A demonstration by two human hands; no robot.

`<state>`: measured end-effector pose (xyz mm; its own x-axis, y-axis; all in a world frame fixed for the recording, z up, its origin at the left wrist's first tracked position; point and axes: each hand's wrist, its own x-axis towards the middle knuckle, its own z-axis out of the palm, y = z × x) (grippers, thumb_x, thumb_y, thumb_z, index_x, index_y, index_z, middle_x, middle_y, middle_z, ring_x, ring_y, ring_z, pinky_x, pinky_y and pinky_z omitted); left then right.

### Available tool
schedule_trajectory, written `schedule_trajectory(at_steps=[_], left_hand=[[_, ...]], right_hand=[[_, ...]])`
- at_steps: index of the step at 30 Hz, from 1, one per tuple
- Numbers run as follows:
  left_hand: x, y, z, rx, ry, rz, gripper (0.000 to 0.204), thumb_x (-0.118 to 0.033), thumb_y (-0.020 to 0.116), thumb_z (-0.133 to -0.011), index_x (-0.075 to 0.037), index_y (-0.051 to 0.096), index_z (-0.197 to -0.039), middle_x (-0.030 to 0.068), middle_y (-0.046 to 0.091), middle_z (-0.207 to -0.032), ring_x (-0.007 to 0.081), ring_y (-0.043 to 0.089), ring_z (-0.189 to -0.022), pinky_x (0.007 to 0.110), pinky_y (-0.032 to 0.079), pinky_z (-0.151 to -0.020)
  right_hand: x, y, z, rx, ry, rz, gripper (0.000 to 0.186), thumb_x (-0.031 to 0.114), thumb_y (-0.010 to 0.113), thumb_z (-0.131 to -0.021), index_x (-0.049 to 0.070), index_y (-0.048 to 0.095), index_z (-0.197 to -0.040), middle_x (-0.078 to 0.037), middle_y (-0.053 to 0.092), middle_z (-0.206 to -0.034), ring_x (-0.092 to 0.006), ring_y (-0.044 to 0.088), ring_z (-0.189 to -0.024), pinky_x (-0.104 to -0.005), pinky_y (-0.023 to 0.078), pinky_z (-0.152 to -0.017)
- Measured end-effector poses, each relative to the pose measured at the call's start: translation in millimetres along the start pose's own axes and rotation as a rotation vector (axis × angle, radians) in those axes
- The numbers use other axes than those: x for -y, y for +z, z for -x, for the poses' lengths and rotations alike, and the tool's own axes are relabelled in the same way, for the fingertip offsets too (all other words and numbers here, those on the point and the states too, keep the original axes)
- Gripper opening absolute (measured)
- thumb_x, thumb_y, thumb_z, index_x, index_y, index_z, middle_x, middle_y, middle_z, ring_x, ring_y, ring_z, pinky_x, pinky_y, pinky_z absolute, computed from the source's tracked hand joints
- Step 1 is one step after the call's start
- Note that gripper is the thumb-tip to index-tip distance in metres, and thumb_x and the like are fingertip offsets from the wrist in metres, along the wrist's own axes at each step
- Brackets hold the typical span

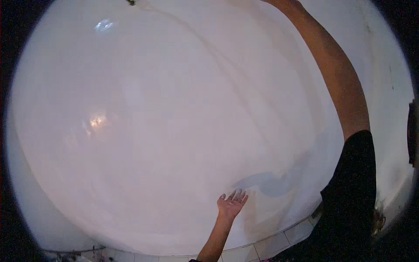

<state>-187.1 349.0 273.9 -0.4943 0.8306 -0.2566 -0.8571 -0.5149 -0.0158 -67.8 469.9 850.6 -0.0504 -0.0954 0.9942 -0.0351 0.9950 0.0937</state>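
A broad, smooth white painted wall (166,109) fills most of the head view, with two bright glints on its left part. Low and right of centre, my left hand (231,203) is raised palm-up with fingers spread and holding nothing. Pale smudges mark its fingers and palm. I cannot tell whether it touches the wall. My right arm, in a black sleeve, reaches up along the right side; its hand is past the top edge, so what it holds or touches is hidden.
Pale tiles (270,244) run along the wall's foot. A small dark green item (131,2) shows at the top edge. A dark object (411,131) sits at the far right, with small rusty, unclear items (379,220) below it. Dark, indistinct items line the lower left.
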Motion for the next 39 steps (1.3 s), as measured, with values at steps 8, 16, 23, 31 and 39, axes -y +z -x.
schedule_trajectory(at_steps=[8,16,23,31,39], left_hand=[[1.1,-10.5,-11.8,0.006,0.031,0.003,0.059,-0.040,0.021,-0.096,-0.006,0.012,-0.144,0.0166,0.020,-0.148,0.0335,0.024,-0.135,0.054,0.020,-0.109],[10.1,3.6,6.5,0.020,0.044,-0.037,0.060,-0.041,0.021,-0.096,-0.008,0.011,-0.145,0.0150,0.018,-0.149,0.0339,0.024,-0.136,0.053,0.020,-0.109],[9.2,22.2,26.2,-0.009,-0.006,-0.037,0.060,-0.040,0.021,-0.096,-0.010,0.008,-0.146,0.0133,0.016,-0.150,0.0313,0.022,-0.137,0.051,0.019,-0.110],[7.3,26.0,31.8,-0.048,-0.036,-0.047,0.060,-0.040,0.021,-0.096,-0.011,0.007,-0.146,0.0117,0.017,-0.150,0.0311,0.023,-0.137,0.052,0.021,-0.109],[13.3,19.4,19.5,-0.097,0.046,-0.040,0.058,-0.041,0.021,-0.097,-0.007,0.015,-0.143,0.0163,0.027,-0.145,0.0343,0.029,-0.134,0.056,0.026,-0.106]], right_hand=[[-71.8,43.6,140.5,-0.009,-0.654,0.197,0.027,0.008,0.067,-0.074,0.007,0.067,-0.101,-0.012,0.066,-0.103,-0.0277,0.064,-0.096,-0.0370,0.051,-0.085],[-45.6,12.4,285.8,0.435,-0.576,-0.037,0.043,0.010,0.066,-0.067,0.007,0.063,-0.109,-0.012,0.062,-0.113,-0.0295,0.059,-0.106,-0.0411,0.049,-0.091],[-6.8,-3.0,300.7,0.597,-0.530,-0.206,0.031,0.006,0.068,-0.068,0.003,0.066,-0.099,-0.011,0.065,-0.101,-0.0257,0.065,-0.089,-0.0359,0.055,-0.080],[-20.9,44.2,245.6,1.022,0.090,-0.494,0.021,0.011,0.072,-0.074,0.009,0.070,-0.095,-0.012,0.069,-0.087,-0.0226,0.065,-0.079,-0.0322,0.051,-0.074],[-52.7,19.9,106.8,0.534,-0.097,-0.273,0.021,0.015,0.068,-0.078,0.005,0.067,-0.097,-0.009,0.067,-0.102,-0.0214,0.064,-0.090,-0.0312,0.049,-0.083]])
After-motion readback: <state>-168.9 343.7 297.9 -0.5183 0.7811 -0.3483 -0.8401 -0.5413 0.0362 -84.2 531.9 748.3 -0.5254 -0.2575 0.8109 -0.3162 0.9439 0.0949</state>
